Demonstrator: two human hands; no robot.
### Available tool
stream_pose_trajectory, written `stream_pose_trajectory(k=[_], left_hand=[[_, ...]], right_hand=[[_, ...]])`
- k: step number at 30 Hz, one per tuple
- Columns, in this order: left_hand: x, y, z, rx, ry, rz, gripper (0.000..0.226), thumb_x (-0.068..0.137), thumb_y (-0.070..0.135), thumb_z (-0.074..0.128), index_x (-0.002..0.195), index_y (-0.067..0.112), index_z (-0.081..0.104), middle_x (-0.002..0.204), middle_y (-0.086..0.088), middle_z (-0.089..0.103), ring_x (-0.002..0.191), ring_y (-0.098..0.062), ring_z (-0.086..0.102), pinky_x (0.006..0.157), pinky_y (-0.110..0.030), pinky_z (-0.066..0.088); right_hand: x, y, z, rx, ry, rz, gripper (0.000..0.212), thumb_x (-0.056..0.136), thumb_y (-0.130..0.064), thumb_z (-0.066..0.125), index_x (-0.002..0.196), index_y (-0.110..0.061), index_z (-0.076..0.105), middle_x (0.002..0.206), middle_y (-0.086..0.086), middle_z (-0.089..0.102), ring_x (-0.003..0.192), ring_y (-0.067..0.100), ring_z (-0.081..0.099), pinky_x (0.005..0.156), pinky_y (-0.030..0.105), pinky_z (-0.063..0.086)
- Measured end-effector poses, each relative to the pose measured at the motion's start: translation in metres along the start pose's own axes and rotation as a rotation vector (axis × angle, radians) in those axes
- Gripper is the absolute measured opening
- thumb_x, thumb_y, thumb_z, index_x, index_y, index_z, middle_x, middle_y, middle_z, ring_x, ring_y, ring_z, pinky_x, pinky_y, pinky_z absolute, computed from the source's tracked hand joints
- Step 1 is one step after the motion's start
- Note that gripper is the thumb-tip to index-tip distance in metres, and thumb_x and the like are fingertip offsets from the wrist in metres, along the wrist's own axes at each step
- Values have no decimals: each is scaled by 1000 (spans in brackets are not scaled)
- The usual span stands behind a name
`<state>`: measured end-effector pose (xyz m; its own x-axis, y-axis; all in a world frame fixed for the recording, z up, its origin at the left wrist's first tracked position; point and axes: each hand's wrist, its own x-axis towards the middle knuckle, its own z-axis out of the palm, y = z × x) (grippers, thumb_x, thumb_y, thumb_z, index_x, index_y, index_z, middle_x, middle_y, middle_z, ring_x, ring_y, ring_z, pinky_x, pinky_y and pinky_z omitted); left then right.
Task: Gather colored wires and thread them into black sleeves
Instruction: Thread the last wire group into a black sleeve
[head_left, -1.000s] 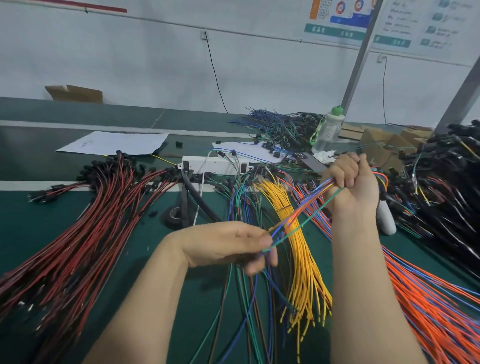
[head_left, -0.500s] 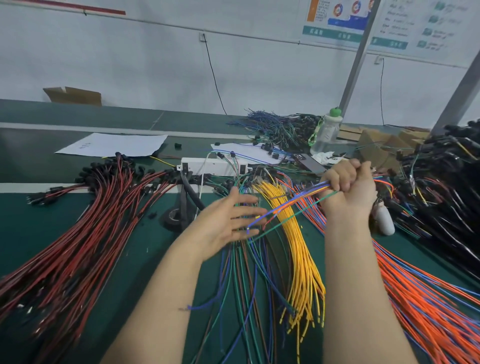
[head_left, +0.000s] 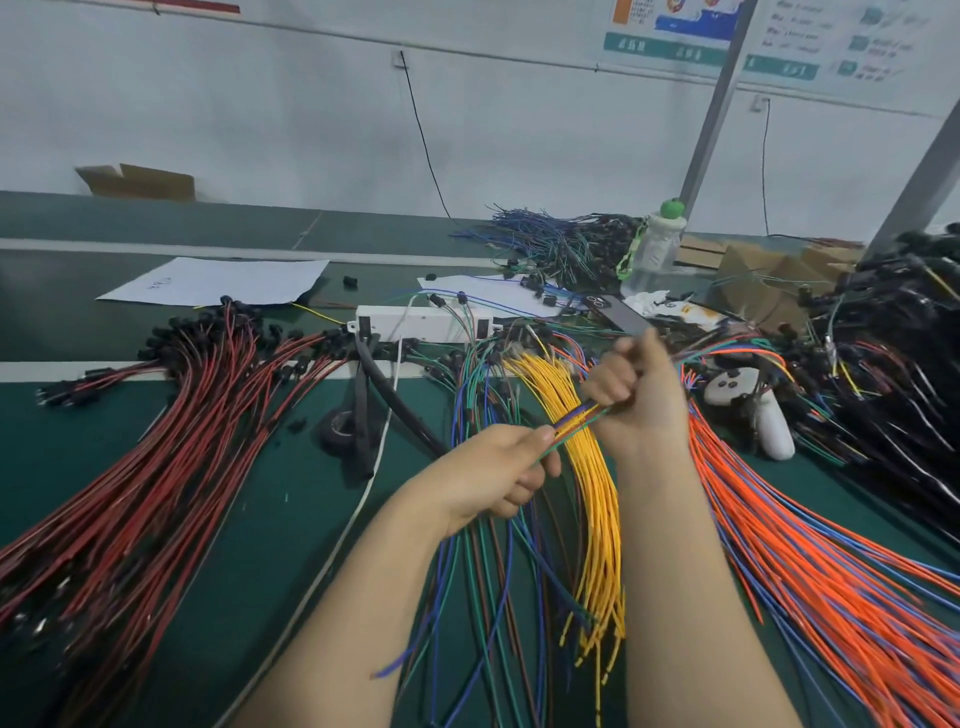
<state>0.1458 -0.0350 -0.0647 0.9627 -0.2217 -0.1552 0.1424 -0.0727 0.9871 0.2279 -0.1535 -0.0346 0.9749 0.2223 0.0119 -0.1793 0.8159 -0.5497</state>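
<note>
Colored wires (head_left: 576, 418), gathered in a thin bundle, run straight between both hands above the green counter (head_left: 249, 519). Left hand (head_left: 493, 473) pinches the bundle's near end between thumb and fingers; right hand (head_left: 639, 400) is curled in a fist around it farther up. Yellow wires (head_left: 597, 519) lie beneath, orange wires (head_left: 831, 571) to the right, red wires (head_left: 156, 467) to the left.

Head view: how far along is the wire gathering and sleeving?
Done: a few wires are gathered into one mixed-colour bundle. In hand: the right hand grips it while the left hand pinches it lower down. Left: no black sleeve shows on it, and yellow wires and orange wires lie loose.
</note>
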Motion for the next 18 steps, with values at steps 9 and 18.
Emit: stream_pose_trajectory(k=[9, 18], left_hand=[[1, -12, -6, -215, 109, -6, 45, 101, 39, 32, 79, 10, 58, 47, 6, 38, 36, -3, 27, 33, -13, 17], [7, -16, 2, -315, 315, 56, 23, 102, 24, 36, 86, 11, 46, 54, 1, 38, 33, -1, 22, 31, -11, 15]], right_hand=[[-13, 26, -10, 100, 2, -39, 48, 102, -44, 29, 64, -16, 35, 37, -9, 21, 27, 3, 17, 30, 16, 13], [-18, 49, 0, -24, -34, -12, 49, 102, -43, 30, 63, -15, 35, 37, -8, 20, 28, 4, 15, 31, 17, 13]])
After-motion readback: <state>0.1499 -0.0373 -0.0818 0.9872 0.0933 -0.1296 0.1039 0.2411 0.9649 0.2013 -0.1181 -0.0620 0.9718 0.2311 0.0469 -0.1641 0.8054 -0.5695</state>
